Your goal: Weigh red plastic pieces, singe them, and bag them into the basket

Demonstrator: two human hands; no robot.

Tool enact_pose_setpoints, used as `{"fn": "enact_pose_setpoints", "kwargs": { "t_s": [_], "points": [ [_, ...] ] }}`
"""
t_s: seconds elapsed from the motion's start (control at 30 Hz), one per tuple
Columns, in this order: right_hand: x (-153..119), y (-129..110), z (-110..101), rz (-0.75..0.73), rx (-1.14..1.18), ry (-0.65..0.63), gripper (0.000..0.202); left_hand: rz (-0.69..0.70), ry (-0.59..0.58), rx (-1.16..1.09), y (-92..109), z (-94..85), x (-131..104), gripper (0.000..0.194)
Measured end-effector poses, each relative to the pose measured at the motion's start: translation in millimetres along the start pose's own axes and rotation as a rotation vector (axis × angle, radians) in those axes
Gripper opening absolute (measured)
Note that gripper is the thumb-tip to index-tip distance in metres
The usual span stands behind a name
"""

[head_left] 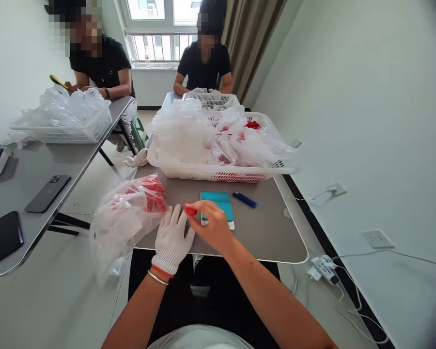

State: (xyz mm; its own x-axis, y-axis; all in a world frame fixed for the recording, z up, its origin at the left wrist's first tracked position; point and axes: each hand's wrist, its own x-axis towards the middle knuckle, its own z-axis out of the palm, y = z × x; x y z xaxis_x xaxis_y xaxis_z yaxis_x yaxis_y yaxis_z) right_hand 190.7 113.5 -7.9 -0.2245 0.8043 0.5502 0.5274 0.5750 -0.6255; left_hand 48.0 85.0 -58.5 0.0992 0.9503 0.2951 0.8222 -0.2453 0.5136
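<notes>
1. Head view: the left hand (172, 237), in a white glove, lies flat and open on the table (269, 232) near its front edge.
2. The bare right hand (212, 225) pinches a small red piece (190, 210) at the gloved fingertips.
3. A plastic bag (125, 215) overhangs the table's left edge.
4. Bare tabletop lies right of the blue card (218, 202) and lighter (244, 199), before the basket (218, 170).

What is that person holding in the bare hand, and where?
The bare right hand pinches a small red piece at one end, against the gloved left hand's fingertips.
</notes>
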Motion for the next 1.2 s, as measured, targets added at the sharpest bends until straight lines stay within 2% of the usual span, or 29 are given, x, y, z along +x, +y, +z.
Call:
{"fn": "enact_pose_setpoints", "kwargs": {
  "t_s": [0.1, 0.2, 0.3, 0.43, 0.53, 0.67, 0.83, 0.93, 1.07, 1.2],
  "points": [
    [-16, 46, -30, 0.189, -0.116, 0.068, 0.016, 0.049, -0.049, 0.155, 2, -1.0, -1, 0.046],
    [-21, 80, -48, 0.21, -0.16, 0.004, 0.014, 0.068, -0.062, 0.275, 3, -0.5, -1, 0.048],
    [-23, 95, -56, 0.212, -0.151, -0.014, 0.012, 0.077, -0.059, 0.309, 5, -0.4, 0, 0.048],
    [-28, 101, -63, 0.258, -0.051, 0.002, 0.018, 0.084, -0.041, 0.321, 7, -1.0, 0, 0.047],
    [-32, 106, -67, 0.31, 0.04, 0.18, 0.019, 0.081, -0.032, 0.323, 7, -0.2, 1, 0.047],
    [-33, 117, -70, 0.479, 0.086, 0.474, 0.026, 0.074, -0.017, 0.313, 4, 3.1, 1, 0.045],
    [-33, 126, -69, 0.61, 0.195, 0.611, 0.028, 0.103, 0.029, 0.291, 0, 7.0, 1, 0.04],
    [-33, 121, -70, 0.541, 0.181, 0.54, 0.023, 0.11, 0.032, 0.283, 0, 7.3, 0, 0.04],
    [-32, 109, -71, 0.337, 0.051, 0.225, 0.015, 0.101, 0.033, 0.279, 0, 7.4, -1, 0.04],
    [-33, 103, -68, 0.262, -0.118, 0.07, 0.018, 0.104, 0.034, 0.305, 0, 7.2, -1, 0.039]
  ]
}}
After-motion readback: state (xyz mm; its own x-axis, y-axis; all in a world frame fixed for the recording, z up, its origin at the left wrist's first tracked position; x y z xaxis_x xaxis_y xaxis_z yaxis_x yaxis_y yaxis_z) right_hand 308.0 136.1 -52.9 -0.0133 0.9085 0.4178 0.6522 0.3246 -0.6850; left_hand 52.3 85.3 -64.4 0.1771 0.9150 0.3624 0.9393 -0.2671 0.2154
